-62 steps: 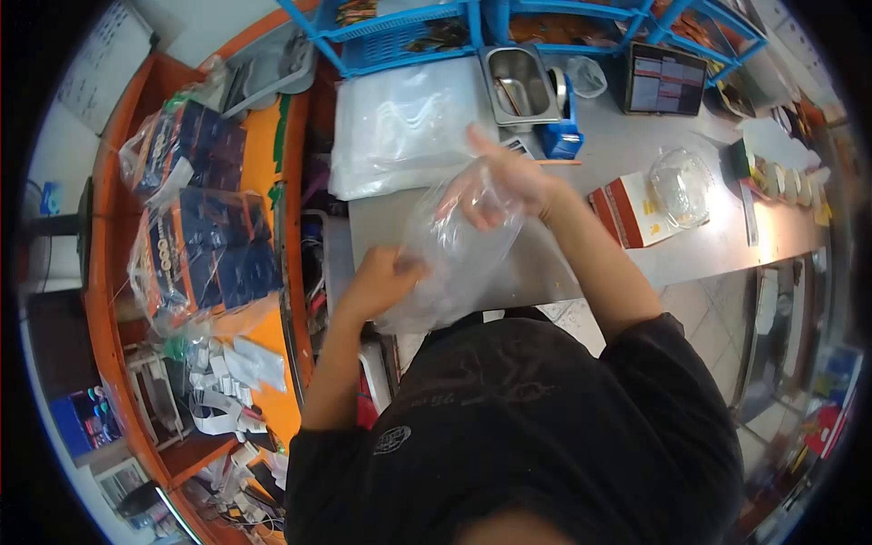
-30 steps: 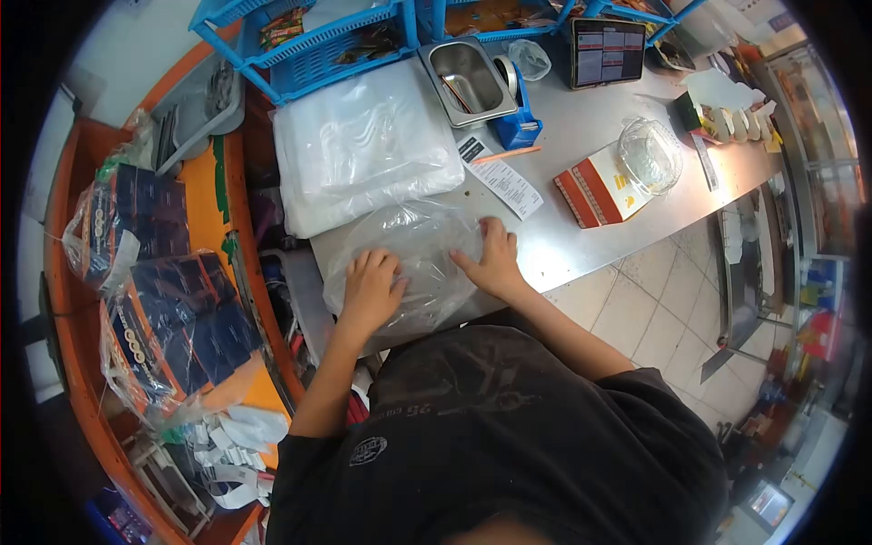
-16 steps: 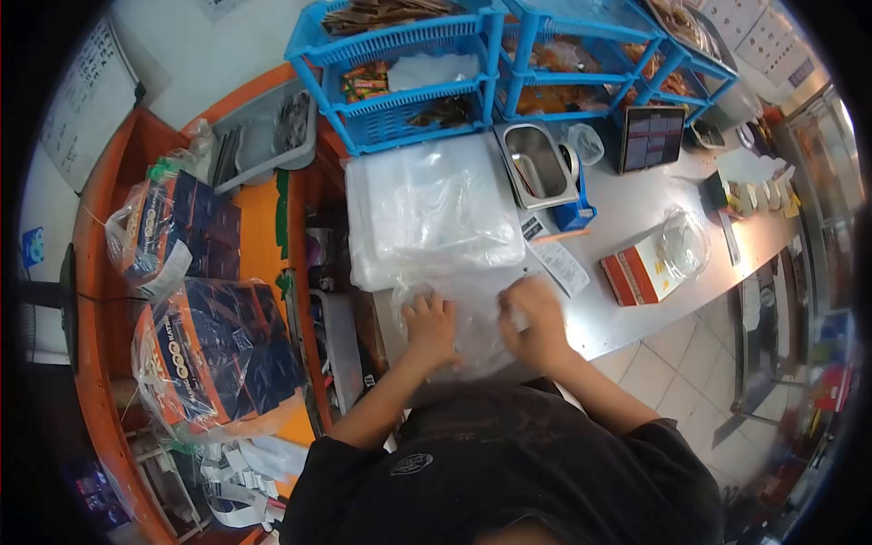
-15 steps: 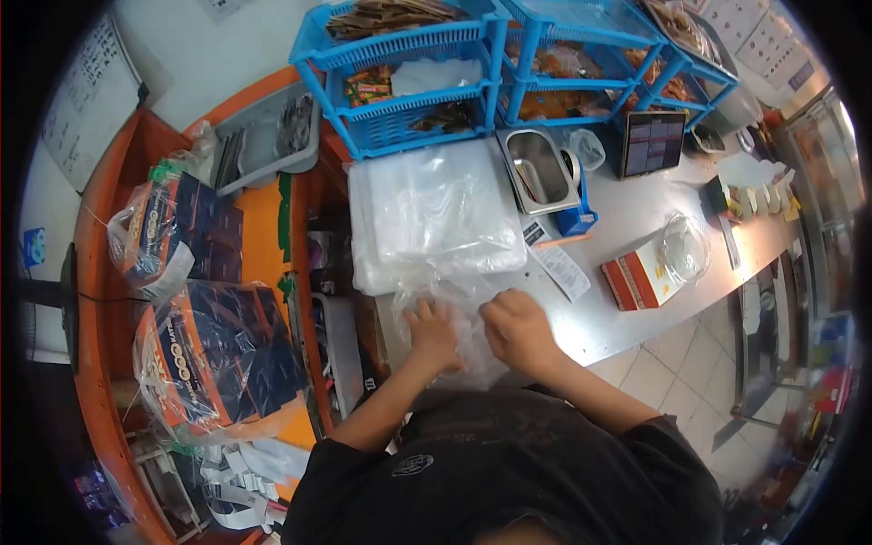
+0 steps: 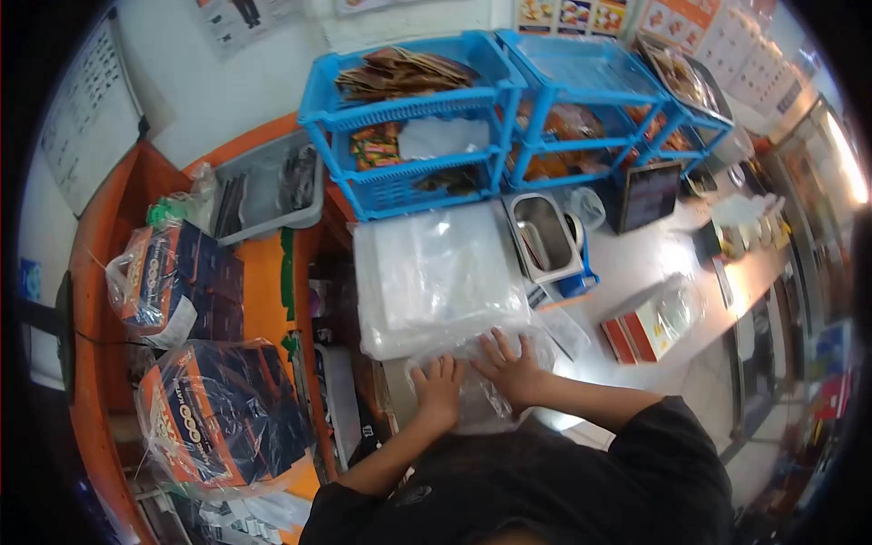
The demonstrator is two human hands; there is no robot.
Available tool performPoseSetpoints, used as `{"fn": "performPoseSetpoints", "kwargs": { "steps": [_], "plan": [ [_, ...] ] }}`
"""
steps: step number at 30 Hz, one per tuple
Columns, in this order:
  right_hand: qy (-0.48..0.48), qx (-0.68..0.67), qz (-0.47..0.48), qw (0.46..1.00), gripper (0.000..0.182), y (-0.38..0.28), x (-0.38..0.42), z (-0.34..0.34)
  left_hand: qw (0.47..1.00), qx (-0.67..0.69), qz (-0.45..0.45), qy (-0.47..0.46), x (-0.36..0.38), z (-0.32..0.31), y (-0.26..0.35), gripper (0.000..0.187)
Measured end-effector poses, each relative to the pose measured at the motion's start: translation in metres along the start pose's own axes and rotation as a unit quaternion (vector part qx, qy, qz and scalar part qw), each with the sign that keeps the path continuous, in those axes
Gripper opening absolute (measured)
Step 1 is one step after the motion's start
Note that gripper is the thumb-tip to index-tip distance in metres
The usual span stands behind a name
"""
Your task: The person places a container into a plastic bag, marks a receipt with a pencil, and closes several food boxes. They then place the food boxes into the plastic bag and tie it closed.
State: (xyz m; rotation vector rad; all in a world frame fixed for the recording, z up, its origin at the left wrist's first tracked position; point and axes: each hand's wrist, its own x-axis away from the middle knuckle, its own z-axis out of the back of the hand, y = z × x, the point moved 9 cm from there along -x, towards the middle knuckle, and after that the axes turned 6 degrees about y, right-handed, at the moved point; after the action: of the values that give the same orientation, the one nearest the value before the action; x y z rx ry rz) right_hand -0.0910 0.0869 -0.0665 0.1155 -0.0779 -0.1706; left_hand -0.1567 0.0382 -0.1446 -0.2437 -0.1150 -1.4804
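Note:
My left hand rests with spread fingers on a clear plastic bag at the front edge of the counter. Beside it, my right hand also lies flat on the bag, its fingers fanned out toward the back. Just beyond my fingertips lies a thick stack of clear plastic bags. The lower end of the bag under my hands reaches down to my dark shirt. Neither hand grips anything.
Blue tiered baskets stand behind the stack. To the right are a metal container, a tablet and a red-and-white box. Bagged orange-and-blue boxes sit on the left, near a grey tray.
My right hand has opened from a closed fist and now lies flat on the bag. My left fingers stay spread. The camera view has tilted upward, showing more of the wall.

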Motion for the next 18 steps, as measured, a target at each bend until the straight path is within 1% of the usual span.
{"fn": "performPoseSetpoints", "kwargs": {
  "steps": [1,2,3,4,5,6,7,8,9,10,11,12,13,14,15,16,17,18],
  "plan": [
    [-0.103,-0.158,-0.028,0.982,0.063,0.018,-0.019,0.001,0.999,0.024,-0.018,-0.030,0.003,0.002,0.003,0.092],
    [-0.206,-0.310,-0.057,0.926,0.059,0.036,-0.044,0.007,0.997,0.035,-0.013,-0.065,0.003,0.007,0.002,0.090],
    [-0.134,-0.330,-0.099,0.929,0.044,0.070,-0.077,0.035,0.997,0.036,-0.008,-0.063,0.005,0.013,-0.001,0.090],
    [-0.020,-0.334,-0.212,0.918,0.034,0.117,-0.107,0.065,0.998,0.043,-0.028,-0.049,0.008,0.018,0.003,0.084],
    [0.130,-0.314,-0.249,0.907,0.031,0.161,-0.131,0.084,0.997,0.049,-0.049,-0.034,0.008,0.026,0.005,0.079],
    [0.323,-0.233,-0.192,0.897,0.035,0.188,-0.151,0.116,0.997,0.047,-0.044,-0.031,0.006,0.035,-0.001,0.079],
    [0.402,-0.087,-0.213,0.886,0.040,0.210,-0.168,0.120,0.966,0.199,-0.125,-0.107,0.008,0.037,0.010,0.073],
    [0.472,0.060,-0.230,0.849,0.045,0.220,-0.177,0.128,0.900,0.342,-0.201,-0.178,0.015,0.049,0.020,0.067],
    [0.477,0.060,-0.227,0.847,0.045,0.229,-0.190,0.133,0.903,0.340,-0.197,-0.175,0.010,0.075,0.005,0.067],
    [0.288,-0.045,-0.279,0.915,0.048,0.254,-0.219,0.104,0.833,0.469,-0.254,-0.144,0.005,0.123,-0.003,0.058],
    [0.082,-0.148,-0.317,0.933,0.051,0.262,-0.233,0.065,0.742,0.587,-0.306,-0.110,-0.005,0.164,-0.018,0.049],
    [0.083,-0.148,-0.317,0.933,0.051,0.260,-0.232,0.063,0.759,0.597,-0.258,-0.025,-0.031,0.179,-0.051,0.043],
    [0.179,-0.135,-0.292,0.930,0.051,0.250,-0.225,0.075,0.768,0.603,-0.209,0.061,-0.055,0.194,-0.082,0.038],
    [0.273,-0.120,-0.263,0.918,0.052,0.236,-0.211,0.086,0.764,0.630,-0.044,0.132,-0.082,0.206,-0.120,0.025],
    [0.363,-0.102,-0.231,0.897,0.053,0.220,-0.194,0.096,0.715,0.647,0.005,0.263,-0.113,0.201,-0.154,0.016],
    [0.395,-0.093,-0.205,0.891,0.052,0.200,-0.178,0.103,0.658,0.670,0.082,0.333,-0.137,0.196,-0.179,0.024],
    [0.426,-0.084,-0.179,0.883,0.050,0.181,-0.163,0.109,0.612,0.682,0.131,0.379,-0.162,0.186,-0.192,0.031],
    [0.425,-0.081,-0.178,0.884,0.050,0.172,-0.154,0.106,0.561,0.689,0.179,0.423,-0.177,0.176,-0.201,0.038]
  ]
}}
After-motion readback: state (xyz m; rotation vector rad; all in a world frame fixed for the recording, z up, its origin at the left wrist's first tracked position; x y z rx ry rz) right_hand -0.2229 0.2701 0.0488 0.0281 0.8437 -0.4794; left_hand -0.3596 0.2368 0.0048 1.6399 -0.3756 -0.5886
